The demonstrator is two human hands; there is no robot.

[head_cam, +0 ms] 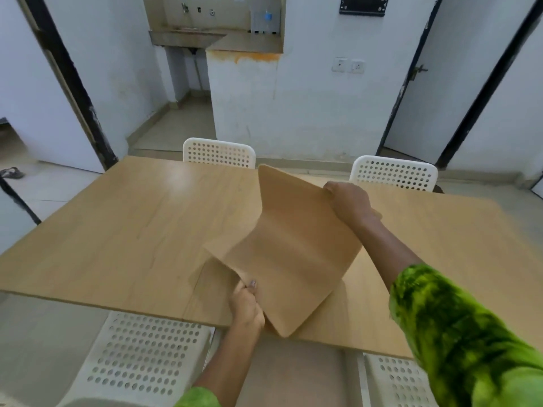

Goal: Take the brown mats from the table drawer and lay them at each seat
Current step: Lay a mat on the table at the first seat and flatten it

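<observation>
Brown mats (293,248) are held above the middle of the wooden table (126,230), bent and tilted up toward the far side. My right hand (349,201) grips their far right edge. My left hand (246,304) pinches their near left edge, close to the table's front edge. The mats look like a thin stack; I cannot tell how many there are. The table drawer is out of sight.
Two white perforated chairs (219,154) (393,173) stand at the far side of the table. Two more (141,356) (393,383) are at the near side, left and right of me. Behind are white walls, a steel sink (188,36) and a door (411,83).
</observation>
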